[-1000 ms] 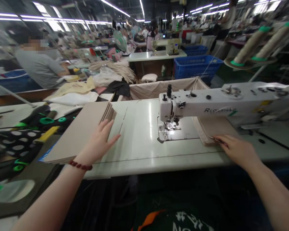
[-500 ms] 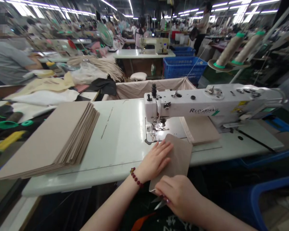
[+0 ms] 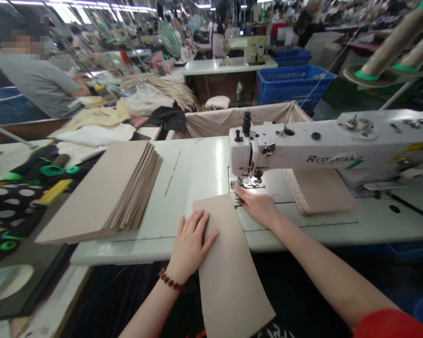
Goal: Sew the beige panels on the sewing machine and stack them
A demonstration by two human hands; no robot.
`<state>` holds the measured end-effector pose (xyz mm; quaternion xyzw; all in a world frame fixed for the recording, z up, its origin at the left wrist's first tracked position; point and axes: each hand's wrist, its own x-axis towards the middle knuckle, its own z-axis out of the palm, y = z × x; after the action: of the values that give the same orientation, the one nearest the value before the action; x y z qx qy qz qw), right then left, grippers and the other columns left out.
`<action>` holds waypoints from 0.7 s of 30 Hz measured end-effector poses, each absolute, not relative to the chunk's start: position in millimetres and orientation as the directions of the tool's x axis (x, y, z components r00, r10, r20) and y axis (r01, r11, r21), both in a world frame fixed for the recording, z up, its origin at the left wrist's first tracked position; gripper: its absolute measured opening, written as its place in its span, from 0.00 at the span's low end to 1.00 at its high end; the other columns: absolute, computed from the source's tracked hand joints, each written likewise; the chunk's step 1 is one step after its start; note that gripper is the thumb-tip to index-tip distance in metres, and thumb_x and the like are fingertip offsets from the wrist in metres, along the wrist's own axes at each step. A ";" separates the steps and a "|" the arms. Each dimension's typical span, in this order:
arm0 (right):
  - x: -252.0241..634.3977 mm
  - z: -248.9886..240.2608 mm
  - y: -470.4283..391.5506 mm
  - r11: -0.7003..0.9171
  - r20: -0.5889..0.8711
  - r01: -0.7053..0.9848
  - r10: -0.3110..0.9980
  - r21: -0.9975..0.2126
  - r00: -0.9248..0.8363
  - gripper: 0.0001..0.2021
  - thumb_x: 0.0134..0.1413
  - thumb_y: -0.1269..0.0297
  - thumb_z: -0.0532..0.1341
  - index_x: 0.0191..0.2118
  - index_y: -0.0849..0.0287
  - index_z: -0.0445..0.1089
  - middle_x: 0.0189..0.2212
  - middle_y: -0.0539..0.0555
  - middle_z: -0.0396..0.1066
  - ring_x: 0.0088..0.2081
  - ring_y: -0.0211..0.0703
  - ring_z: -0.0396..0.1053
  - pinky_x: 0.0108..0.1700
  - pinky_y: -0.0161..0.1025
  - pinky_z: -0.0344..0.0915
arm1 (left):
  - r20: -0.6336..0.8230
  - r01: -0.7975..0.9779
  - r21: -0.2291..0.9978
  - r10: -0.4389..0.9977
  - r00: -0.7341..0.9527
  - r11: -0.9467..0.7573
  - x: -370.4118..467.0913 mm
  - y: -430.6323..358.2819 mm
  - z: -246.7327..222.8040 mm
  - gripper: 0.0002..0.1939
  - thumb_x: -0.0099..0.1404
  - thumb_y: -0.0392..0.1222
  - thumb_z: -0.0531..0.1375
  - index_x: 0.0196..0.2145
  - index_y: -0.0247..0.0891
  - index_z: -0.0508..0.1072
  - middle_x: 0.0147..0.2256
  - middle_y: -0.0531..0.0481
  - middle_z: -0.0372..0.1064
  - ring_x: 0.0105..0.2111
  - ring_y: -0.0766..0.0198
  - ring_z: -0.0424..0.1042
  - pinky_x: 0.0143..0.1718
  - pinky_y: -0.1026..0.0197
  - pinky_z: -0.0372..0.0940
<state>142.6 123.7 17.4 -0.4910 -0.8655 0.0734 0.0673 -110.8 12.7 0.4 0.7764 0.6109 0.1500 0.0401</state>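
My left hand (image 3: 192, 241) lies with spread fingers on the left edge of a beige panel (image 3: 231, 270). The panel's far end rests on the sewing table (image 3: 188, 173), and its near end hangs over the front edge toward my lap. At the needle plate of the white sewing machine (image 3: 285, 152), my right hand (image 3: 259, 206) has its fingers drawn together just in front of the presser foot (image 3: 255, 176). Whatever is in those fingertips, if anything, is too small to make out. The scissors are out of sight.
A thick stack of beige panels (image 3: 102, 192) stands on the left of the table. Under the machine arm lies a smaller stack (image 3: 320, 192). Behind are a cloth-lined bin (image 3: 211, 123) and a blue crate (image 3: 292, 84). A co-worker (image 3: 38, 80) sits at far left.
My right hand has moved from the panel's near end, where it held scissors, up to the needle plate. The panel has turned and shifted left under my left hand. The view has swung a little.
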 end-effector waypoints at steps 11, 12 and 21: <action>159.2 1.1 112.9 0.477 0.104 0.856 0.879 -0.197 -0.466 0.27 0.64 0.66 0.49 0.68 0.49 0.52 0.66 0.50 0.57 0.54 0.48 0.70 0.41 0.43 0.72 | 0.036 0.843 0.287 0.884 0.465 -0.455 -98.9 85.6 7.7 0.33 0.69 0.57 0.54 0.68 0.53 0.51 0.69 0.48 0.41 0.69 0.45 0.40 0.67 0.36 0.36; 158.6 1.0 113.5 0.475 0.101 0.859 0.880 -0.190 -0.464 0.27 0.64 0.66 0.49 0.68 0.48 0.52 0.66 0.50 0.57 0.53 0.48 0.70 0.41 0.43 0.72 | 0.036 0.837 0.293 0.880 0.473 -0.462 -98.4 89.8 7.3 0.33 0.69 0.57 0.54 0.68 0.52 0.52 0.69 0.48 0.41 0.69 0.45 0.40 0.67 0.37 0.37; 158.9 -2.6 116.4 0.470 0.089 0.866 0.883 -0.173 -0.461 0.28 0.62 0.65 0.52 0.67 0.46 0.55 0.66 0.47 0.56 0.51 0.46 0.71 0.41 0.41 0.72 | 0.063 0.817 0.304 0.866 0.495 -0.489 -99.9 96.2 3.0 0.33 0.69 0.55 0.56 0.68 0.50 0.52 0.70 0.48 0.41 0.69 0.46 0.40 0.68 0.41 0.40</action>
<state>158.9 116.4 -2.6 -0.5122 -0.8532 0.0515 0.0832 -99.9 96.2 3.0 0.8566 0.4914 0.1043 0.1175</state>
